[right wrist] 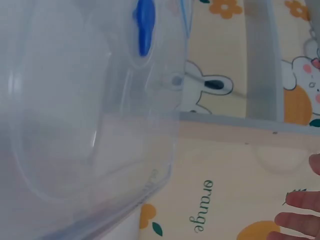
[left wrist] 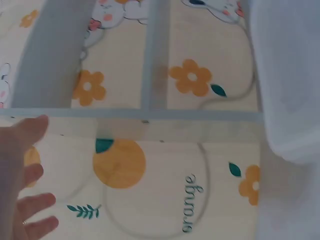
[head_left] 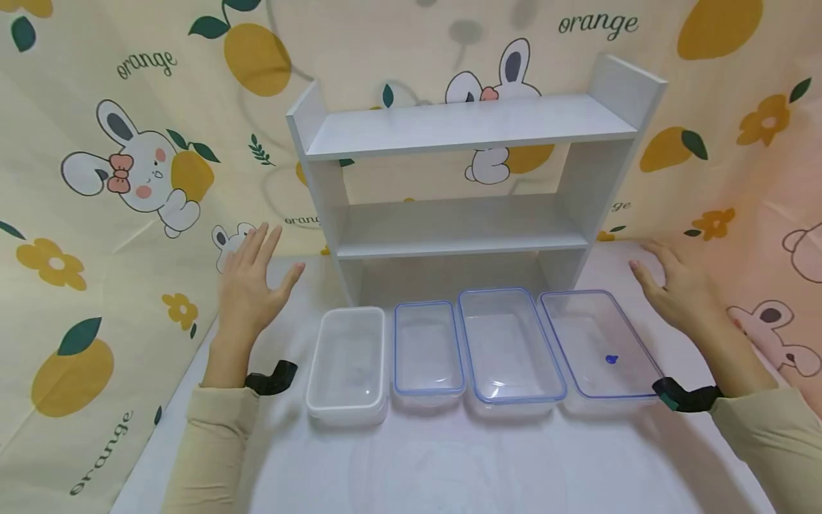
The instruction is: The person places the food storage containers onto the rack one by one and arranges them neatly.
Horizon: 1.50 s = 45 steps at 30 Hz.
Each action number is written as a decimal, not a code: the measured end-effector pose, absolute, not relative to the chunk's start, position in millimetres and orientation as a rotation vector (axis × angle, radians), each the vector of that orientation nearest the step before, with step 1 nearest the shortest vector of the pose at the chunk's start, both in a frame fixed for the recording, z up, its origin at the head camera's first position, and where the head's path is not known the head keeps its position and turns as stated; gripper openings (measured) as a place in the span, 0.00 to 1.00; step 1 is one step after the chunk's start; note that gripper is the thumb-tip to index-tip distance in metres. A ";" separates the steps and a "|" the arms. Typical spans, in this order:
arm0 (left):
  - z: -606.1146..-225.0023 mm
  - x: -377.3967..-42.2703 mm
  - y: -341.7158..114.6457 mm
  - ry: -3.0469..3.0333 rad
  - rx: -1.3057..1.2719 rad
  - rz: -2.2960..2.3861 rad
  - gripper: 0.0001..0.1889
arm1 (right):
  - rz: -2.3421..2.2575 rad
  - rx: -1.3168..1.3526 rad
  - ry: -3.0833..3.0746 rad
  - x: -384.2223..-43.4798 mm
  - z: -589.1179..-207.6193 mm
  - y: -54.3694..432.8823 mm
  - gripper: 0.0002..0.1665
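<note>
My left hand [head_left: 247, 293] is raised left of a white shelf [head_left: 462, 227], fingers straight and thumb apart, holding nothing. On the shelf's other side my right hand [head_left: 682, 289] is raised with loosely extended fingers, also holding nothing. Between them, plastic food containers stand in a row before the shelf. Leftmost is a white-lidded container [head_left: 349, 357]. Beside it come a small blue-rimmed container [head_left: 429, 350] and a larger blue-rimmed container [head_left: 510, 346]. The rightmost blue-rimmed container [head_left: 594, 335] has a small blue tab [head_left: 611, 359] on its lid and lies nearest my right hand.
The containers stand on a white tabletop [head_left: 437, 464]. Behind and at the sides hangs a patterned cloth [head_left: 385, 43] with rabbits and oranges. Upright side panels [head_left: 315, 171] frame the shelf's boards. A black wrist camera [head_left: 272, 378] sits on the left wrist, another [head_left: 688, 396] on the right.
</note>
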<state>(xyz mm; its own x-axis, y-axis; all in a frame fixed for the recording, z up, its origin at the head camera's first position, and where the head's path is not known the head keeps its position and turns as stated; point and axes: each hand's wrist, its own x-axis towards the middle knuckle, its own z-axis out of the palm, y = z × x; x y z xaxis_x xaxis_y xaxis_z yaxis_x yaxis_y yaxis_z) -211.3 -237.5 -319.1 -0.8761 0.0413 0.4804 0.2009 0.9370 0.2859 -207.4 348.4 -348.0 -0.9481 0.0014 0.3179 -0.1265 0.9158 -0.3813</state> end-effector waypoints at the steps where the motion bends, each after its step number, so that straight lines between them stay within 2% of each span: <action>1: -318.0 -211.0 -236.2 -2.571 -0.204 -0.501 0.36 | 0.584 0.096 -2.750 -205.8 -348.2 347.6 0.33; 17: -278.9 -234.2 -207.4 -2.053 -0.496 -0.980 0.26 | 0.729 0.187 -2.709 -179.0 -356.3 349.9 0.26; 31: -240.3 -280.2 -188.6 -1.835 -0.574 -1.340 0.27 | 0.866 0.205 -2.725 -162.7 -383.5 355.1 0.21; 36: -231.1 -289.5 -179.8 -1.817 -0.604 -1.386 0.30 | 0.884 0.167 -2.862 -158.6 -392.6 367.0 0.25; 45: -215.3 -292.8 -163.3 -1.834 -0.600 -1.496 0.30 | 1.161 -0.008 -3.118 -153.2 -411.0 383.3 0.38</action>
<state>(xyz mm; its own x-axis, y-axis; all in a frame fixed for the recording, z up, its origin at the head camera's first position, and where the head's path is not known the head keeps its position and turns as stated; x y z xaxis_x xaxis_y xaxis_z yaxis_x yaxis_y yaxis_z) -292.8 -163.3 -215.3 -0.6585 -0.0687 0.7495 0.7203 0.2312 0.6540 -153.2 383.3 -411.0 -0.9827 -0.0599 -0.1751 0.0692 0.7585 -0.6479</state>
